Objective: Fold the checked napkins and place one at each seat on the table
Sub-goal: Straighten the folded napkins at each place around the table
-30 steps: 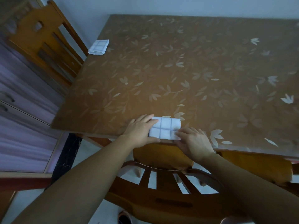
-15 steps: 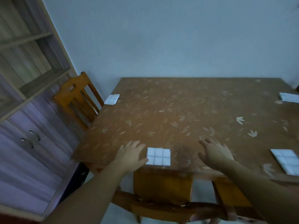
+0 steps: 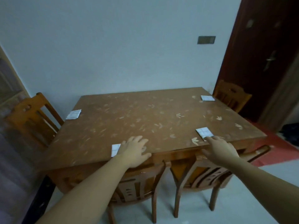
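Observation:
Several folded checked napkins lie on the brown leaf-patterned table (image 3: 145,120). One napkin (image 3: 115,149) sits at the near edge, partly covered by my left hand (image 3: 135,149), which rests flat with straight fingers. A second napkin (image 3: 204,132) lies at the near right; the fingertips of my right hand (image 3: 218,147) reach its near corner, fingers spread. A third napkin (image 3: 73,114) is at the left side, a fourth napkin (image 3: 207,97) at the far right corner.
Two wooden chairs (image 3: 137,186) (image 3: 208,173) are tucked under the near edge. Another chair (image 3: 30,117) stands at the left, and one more chair (image 3: 231,94) at the far right beside a dark door (image 3: 265,50). A red mat (image 3: 278,147) lies on the floor.
The view has pulled back and up, showing the whole table. My left hand has slid right over the near napkin's edge. My right hand has moved right to the near-right napkin.

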`<state>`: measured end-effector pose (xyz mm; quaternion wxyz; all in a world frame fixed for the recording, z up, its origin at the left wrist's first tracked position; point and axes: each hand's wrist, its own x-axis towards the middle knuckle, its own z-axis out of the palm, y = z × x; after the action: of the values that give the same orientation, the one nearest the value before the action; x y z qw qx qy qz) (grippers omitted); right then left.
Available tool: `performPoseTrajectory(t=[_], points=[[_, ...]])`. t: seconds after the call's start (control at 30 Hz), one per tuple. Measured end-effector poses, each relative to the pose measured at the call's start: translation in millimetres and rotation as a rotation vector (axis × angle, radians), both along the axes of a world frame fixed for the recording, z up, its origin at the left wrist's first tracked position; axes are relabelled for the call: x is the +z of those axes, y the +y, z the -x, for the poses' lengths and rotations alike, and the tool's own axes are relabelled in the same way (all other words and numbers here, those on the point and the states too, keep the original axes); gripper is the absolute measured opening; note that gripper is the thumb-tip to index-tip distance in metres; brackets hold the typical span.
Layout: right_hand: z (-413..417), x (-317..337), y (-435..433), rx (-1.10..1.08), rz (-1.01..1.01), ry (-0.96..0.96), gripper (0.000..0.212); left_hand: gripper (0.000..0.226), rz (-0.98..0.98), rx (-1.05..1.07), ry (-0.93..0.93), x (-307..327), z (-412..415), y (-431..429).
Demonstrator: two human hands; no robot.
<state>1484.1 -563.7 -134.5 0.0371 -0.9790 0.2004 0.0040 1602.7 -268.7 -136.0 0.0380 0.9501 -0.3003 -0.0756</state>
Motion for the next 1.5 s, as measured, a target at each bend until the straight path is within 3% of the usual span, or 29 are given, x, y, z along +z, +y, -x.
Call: performPoseTrajectory(t=[0.3,0.53,0.7,1.2,1.5], points=[[116,16,-121,-0.099,-0.010,-0.059,0.061,0.066,0.041,-0.051,-0.032,23,86,-142],[147,10,-205,-0.053,-0.048,-0.070,0.052,0.064,-0.004,-0.020,-0.035,23,124,-238],[109,4,-239,0.023,-0.069,-0.091,0.061,0.066,-0.005,0.021,-0.036,10,103,-274],[-56,-77,-321,0.091,-0.080,0.118,0.055,0.067,-0.046,0.065,0.099,-94,-41,-372],[-155,-163,-338,0.200,-0.255,0.162,0.032,0.069,-0.068,0.114,0.197,-152,-114,-437]])
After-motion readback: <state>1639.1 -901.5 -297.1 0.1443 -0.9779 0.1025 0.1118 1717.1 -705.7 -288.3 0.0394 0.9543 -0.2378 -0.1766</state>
